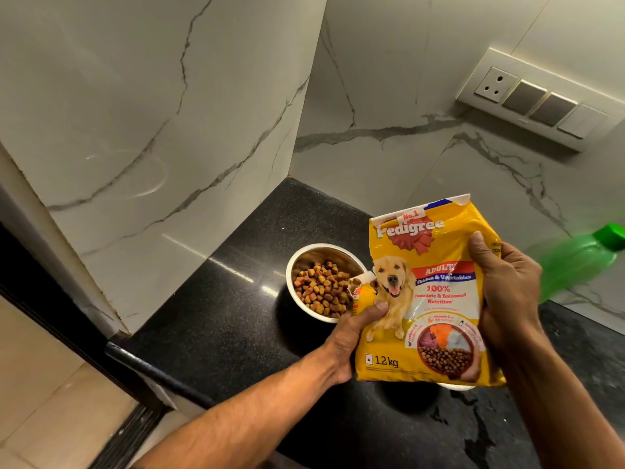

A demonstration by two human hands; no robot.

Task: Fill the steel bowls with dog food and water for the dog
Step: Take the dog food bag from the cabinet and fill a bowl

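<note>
I hold a yellow dog food bag (429,299) upright over the black counter with both hands. My left hand (355,333) grips its left edge near a torn flap. My right hand (507,292) grips its right side, thumb on the front. Behind the bag's left edge stands a steel bowl (297,265) holding brown kibble (321,286). A sliver of a second steel bowl (456,387) shows under the bag's lower edge; its contents are hidden. A green plastic bottle (575,262) with a green cap stands at the right against the wall.
The black granite counter (236,316) ends in a rounded edge at the lower left, with tan floor below. Marble walls close off the corner behind the bowl. A switch plate with a socket (537,99) sits on the right wall. Wet patches mark the counter at lower right.
</note>
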